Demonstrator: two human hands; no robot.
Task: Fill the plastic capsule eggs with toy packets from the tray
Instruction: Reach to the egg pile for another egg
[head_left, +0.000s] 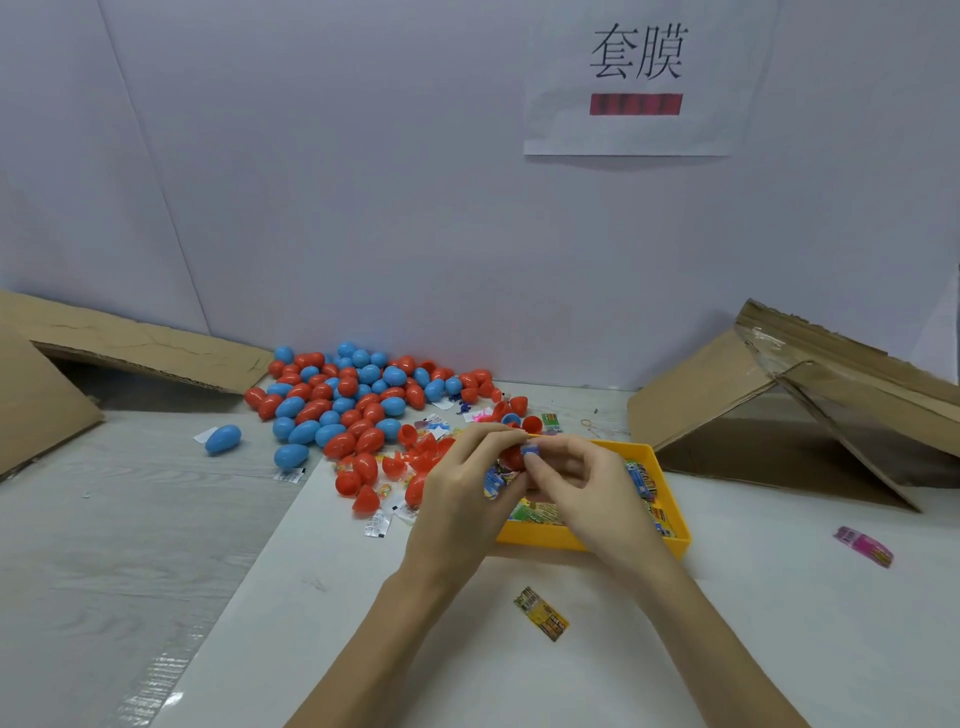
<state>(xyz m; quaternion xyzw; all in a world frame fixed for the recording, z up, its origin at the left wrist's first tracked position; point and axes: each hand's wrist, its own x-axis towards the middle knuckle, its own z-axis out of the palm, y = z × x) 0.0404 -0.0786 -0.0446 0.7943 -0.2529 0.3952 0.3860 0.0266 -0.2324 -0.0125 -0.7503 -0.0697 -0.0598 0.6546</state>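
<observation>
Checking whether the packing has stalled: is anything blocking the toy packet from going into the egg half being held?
Nothing visible. The left hand holds the red egg half and the toy packet together; the right hand pinches a small blue piece beside them.

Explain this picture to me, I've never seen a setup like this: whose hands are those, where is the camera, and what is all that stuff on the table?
There is no machine here. One camera sits on a person's head, looking forward and down at their own bare hands. The left hand and right hand meet above a yellow tray of toy packets, pinching a small capsule egg piece together with a colourful packet. Behind them lies a pile of red and blue eggs, with open red halves nearer the tray. A loose packet lies on the white table. Cardboard flaps stand at both sides.
</observation>
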